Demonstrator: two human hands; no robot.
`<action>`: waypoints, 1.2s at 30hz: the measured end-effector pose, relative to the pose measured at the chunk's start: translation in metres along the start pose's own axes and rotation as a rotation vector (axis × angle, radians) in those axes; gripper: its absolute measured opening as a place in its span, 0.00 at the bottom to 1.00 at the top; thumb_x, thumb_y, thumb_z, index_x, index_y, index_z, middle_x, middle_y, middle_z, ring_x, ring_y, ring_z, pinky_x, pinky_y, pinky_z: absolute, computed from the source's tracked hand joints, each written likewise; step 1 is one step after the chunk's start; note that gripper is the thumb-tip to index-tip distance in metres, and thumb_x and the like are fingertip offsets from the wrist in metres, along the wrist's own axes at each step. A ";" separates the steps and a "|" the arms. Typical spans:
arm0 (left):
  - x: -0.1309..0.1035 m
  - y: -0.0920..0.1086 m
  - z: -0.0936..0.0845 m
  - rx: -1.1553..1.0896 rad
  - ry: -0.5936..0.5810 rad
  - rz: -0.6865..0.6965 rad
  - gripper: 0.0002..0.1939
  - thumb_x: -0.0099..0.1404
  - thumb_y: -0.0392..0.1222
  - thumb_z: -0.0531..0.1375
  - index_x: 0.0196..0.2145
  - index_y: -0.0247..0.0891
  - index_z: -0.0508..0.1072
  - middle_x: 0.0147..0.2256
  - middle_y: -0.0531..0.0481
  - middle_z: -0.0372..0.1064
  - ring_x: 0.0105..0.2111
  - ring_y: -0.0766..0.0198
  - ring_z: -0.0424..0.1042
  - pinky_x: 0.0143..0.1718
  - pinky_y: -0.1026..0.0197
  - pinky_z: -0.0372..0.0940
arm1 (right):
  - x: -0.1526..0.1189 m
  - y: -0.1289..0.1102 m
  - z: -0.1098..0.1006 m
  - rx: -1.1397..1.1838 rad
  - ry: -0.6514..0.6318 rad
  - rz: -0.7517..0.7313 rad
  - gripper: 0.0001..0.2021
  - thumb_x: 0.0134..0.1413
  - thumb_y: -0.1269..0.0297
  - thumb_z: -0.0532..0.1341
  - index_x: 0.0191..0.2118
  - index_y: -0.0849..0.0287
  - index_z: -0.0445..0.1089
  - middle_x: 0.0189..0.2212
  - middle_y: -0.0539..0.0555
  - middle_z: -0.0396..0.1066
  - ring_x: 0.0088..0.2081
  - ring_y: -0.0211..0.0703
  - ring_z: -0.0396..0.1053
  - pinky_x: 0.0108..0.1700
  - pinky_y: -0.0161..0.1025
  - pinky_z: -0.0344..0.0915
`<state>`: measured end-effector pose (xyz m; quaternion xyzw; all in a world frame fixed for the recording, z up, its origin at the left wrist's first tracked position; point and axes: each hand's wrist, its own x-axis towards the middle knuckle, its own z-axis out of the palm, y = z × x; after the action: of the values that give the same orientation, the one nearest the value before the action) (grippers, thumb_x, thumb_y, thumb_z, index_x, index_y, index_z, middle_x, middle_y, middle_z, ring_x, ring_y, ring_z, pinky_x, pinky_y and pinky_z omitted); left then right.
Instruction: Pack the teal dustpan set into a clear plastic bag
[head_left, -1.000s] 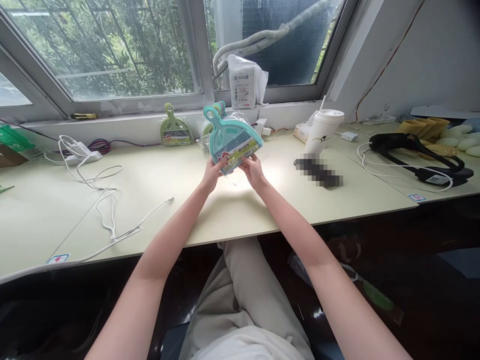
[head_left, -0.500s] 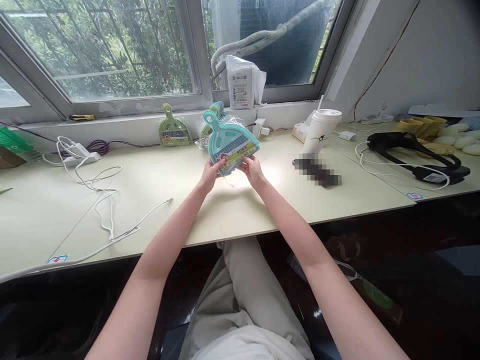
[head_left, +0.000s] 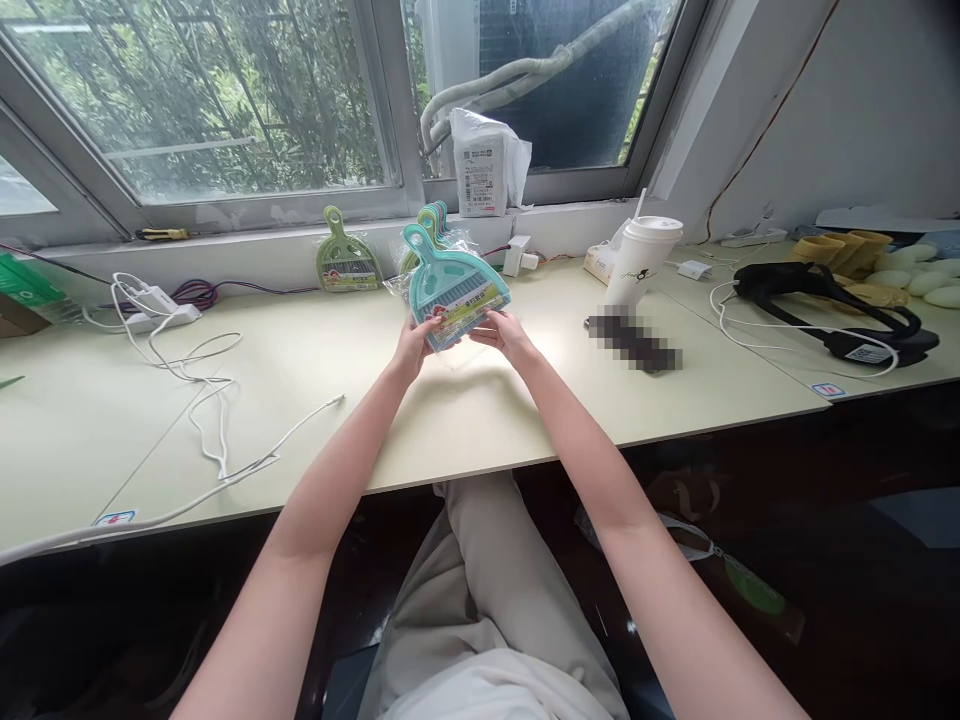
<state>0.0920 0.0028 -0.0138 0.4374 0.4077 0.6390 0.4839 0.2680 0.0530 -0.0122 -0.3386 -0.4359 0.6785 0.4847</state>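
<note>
A teal dustpan and brush set [head_left: 456,292] in clear wrapping is held above the table, its handle pointing up and away. My left hand [head_left: 418,345] grips its lower left corner, thumb over the printed label. At the lower right edge, my right hand [head_left: 507,335] pinches the same set, its fingers partly beneath it. Just behind, several more dustpan sets [head_left: 435,218] stand in a row against the ledge, mostly hidden by the teal one. A green dustpan set [head_left: 348,262] leans on the ledge to the left.
White cables [head_left: 217,400] and a power strip [head_left: 165,316] lie on the left of the table [head_left: 465,420]. To the right are a lidded cup [head_left: 645,262], a blurred dark object [head_left: 634,342] and a black headset [head_left: 832,315]. A wrapped box [head_left: 484,170] sits on the sill.
The teal dustpan set has shifted slightly left and tilted a little in my hands. My left hand moved slightly left with it; both hands keep their hold.
</note>
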 end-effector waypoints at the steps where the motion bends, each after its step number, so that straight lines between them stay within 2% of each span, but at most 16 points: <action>1: 0.001 0.001 -0.002 -0.007 0.008 -0.011 0.31 0.51 0.41 0.69 0.51 0.38 0.65 0.51 0.40 0.73 0.40 0.49 0.79 0.35 0.51 0.78 | 0.000 -0.001 -0.001 -0.039 0.008 0.013 0.08 0.69 0.67 0.54 0.39 0.60 0.68 0.28 0.54 0.78 0.30 0.41 0.79 0.38 0.38 0.79; 4: 0.005 0.002 -0.011 -0.006 0.034 -0.065 0.29 0.52 0.39 0.68 0.51 0.38 0.65 0.48 0.41 0.74 0.37 0.51 0.80 0.31 0.55 0.77 | -0.002 0.000 -0.003 -0.263 0.108 -0.038 0.15 0.72 0.63 0.51 0.32 0.60 0.68 0.25 0.55 0.77 0.26 0.40 0.77 0.34 0.38 0.77; 7: 0.010 0.004 -0.022 -0.014 0.108 -0.115 0.27 0.53 0.37 0.66 0.51 0.38 0.66 0.44 0.43 0.75 0.32 0.54 0.79 0.25 0.60 0.74 | -0.004 0.003 -0.008 -0.667 0.276 -0.287 0.19 0.72 0.62 0.49 0.30 0.60 0.70 0.25 0.56 0.76 0.24 0.42 0.75 0.35 0.40 0.76; 8: 0.011 0.005 -0.026 -0.030 0.144 -0.129 0.25 0.54 0.36 0.66 0.51 0.38 0.67 0.43 0.44 0.76 0.31 0.55 0.79 0.24 0.61 0.73 | -0.005 0.004 -0.010 -0.807 0.316 -0.391 0.18 0.71 0.64 0.49 0.32 0.60 0.71 0.28 0.57 0.77 0.28 0.44 0.76 0.39 0.42 0.76; 10: 0.014 0.007 -0.033 -0.067 0.208 -0.156 0.21 0.57 0.35 0.64 0.48 0.35 0.70 0.39 0.45 0.76 0.29 0.59 0.77 0.24 0.63 0.72 | -0.006 0.005 -0.015 -1.048 0.332 -0.590 0.16 0.69 0.73 0.49 0.42 0.60 0.74 0.41 0.61 0.79 0.42 0.50 0.78 0.48 0.47 0.74; 11: 0.015 0.008 -0.036 -0.082 0.227 -0.168 0.18 0.58 0.35 0.63 0.47 0.34 0.71 0.37 0.45 0.76 0.29 0.61 0.77 0.24 0.64 0.72 | -0.006 0.006 -0.017 -1.147 0.316 -0.673 0.18 0.65 0.78 0.48 0.48 0.59 0.73 0.50 0.61 0.76 0.51 0.52 0.75 0.53 0.50 0.72; 13: 0.016 0.010 -0.040 -0.101 0.240 -0.182 0.16 0.60 0.34 0.61 0.47 0.33 0.71 0.36 0.45 0.75 0.29 0.62 0.76 0.27 0.64 0.73 | -0.007 0.007 -0.019 -1.300 0.268 -0.790 0.30 0.58 0.86 0.48 0.59 0.52 0.68 0.64 0.56 0.66 0.65 0.53 0.61 0.61 0.55 0.65; 15: 0.016 0.011 -0.042 -0.110 0.231 -0.192 0.16 0.61 0.34 0.60 0.48 0.32 0.72 0.36 0.45 0.76 0.31 0.62 0.77 0.30 0.64 0.75 | -0.006 0.009 -0.020 -1.379 0.233 -0.823 0.35 0.56 0.86 0.51 0.64 0.47 0.63 0.69 0.53 0.58 0.71 0.53 0.51 0.65 0.60 0.58; 18: 0.015 0.010 -0.041 -0.109 0.208 -0.220 0.18 0.62 0.33 0.59 0.50 0.31 0.72 0.36 0.45 0.76 0.32 0.61 0.77 0.32 0.62 0.76 | -0.002 0.011 -0.022 -1.344 0.209 -0.802 0.29 0.58 0.80 0.58 0.62 0.47 0.67 0.69 0.52 0.58 0.72 0.54 0.49 0.66 0.61 0.57; 21: 0.013 0.008 -0.040 -0.089 0.181 -0.253 0.21 0.61 0.34 0.60 0.53 0.31 0.72 0.36 0.42 0.77 0.32 0.57 0.78 0.31 0.60 0.76 | 0.004 0.012 -0.025 -1.227 0.210 -0.805 0.13 0.62 0.72 0.61 0.48 0.49 0.78 0.64 0.52 0.66 0.69 0.55 0.54 0.63 0.59 0.60; 23: 0.012 0.008 -0.040 -0.070 0.150 -0.289 0.22 0.62 0.35 0.61 0.54 0.31 0.71 0.38 0.40 0.77 0.33 0.55 0.79 0.28 0.60 0.76 | 0.008 0.013 -0.027 -1.143 0.238 -0.818 0.08 0.62 0.68 0.63 0.39 0.51 0.80 0.58 0.53 0.72 0.65 0.55 0.60 0.63 0.57 0.60; 26: 0.009 0.009 -0.041 -0.043 0.105 -0.343 0.21 0.63 0.34 0.61 0.54 0.30 0.72 0.42 0.37 0.77 0.32 0.55 0.80 0.23 0.64 0.73 | 0.012 0.014 -0.029 -1.040 0.298 -0.815 0.06 0.61 0.66 0.64 0.35 0.53 0.80 0.51 0.53 0.76 0.58 0.54 0.66 0.61 0.55 0.61; 29: 0.006 0.012 -0.041 0.001 0.029 -0.371 0.22 0.64 0.34 0.62 0.56 0.31 0.71 0.44 0.37 0.77 0.30 0.56 0.80 0.23 0.65 0.73 | 0.015 0.016 -0.029 -0.994 0.347 -0.789 0.05 0.61 0.65 0.65 0.35 0.53 0.79 0.49 0.55 0.77 0.55 0.54 0.67 0.59 0.54 0.62; 32: 0.006 0.013 -0.041 0.061 -0.062 -0.385 0.24 0.66 0.35 0.61 0.59 0.31 0.69 0.42 0.36 0.78 0.28 0.56 0.79 0.23 0.64 0.73 | 0.016 0.017 -0.029 -0.974 0.396 -0.781 0.05 0.60 0.64 0.66 0.34 0.54 0.79 0.48 0.56 0.76 0.53 0.54 0.68 0.57 0.53 0.64; 36: 0.007 0.013 -0.040 0.096 -0.095 -0.397 0.20 0.69 0.36 0.59 0.57 0.27 0.69 0.38 0.35 0.78 0.26 0.58 0.79 0.23 0.65 0.72 | 0.014 0.017 -0.028 -0.963 0.400 -0.873 0.07 0.62 0.65 0.64 0.34 0.55 0.78 0.47 0.57 0.77 0.51 0.51 0.70 0.57 0.49 0.64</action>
<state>0.0497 0.0029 -0.0119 0.4008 0.4925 0.4894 0.5977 0.2827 0.0709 -0.0392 -0.4288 -0.6880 0.0752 0.5806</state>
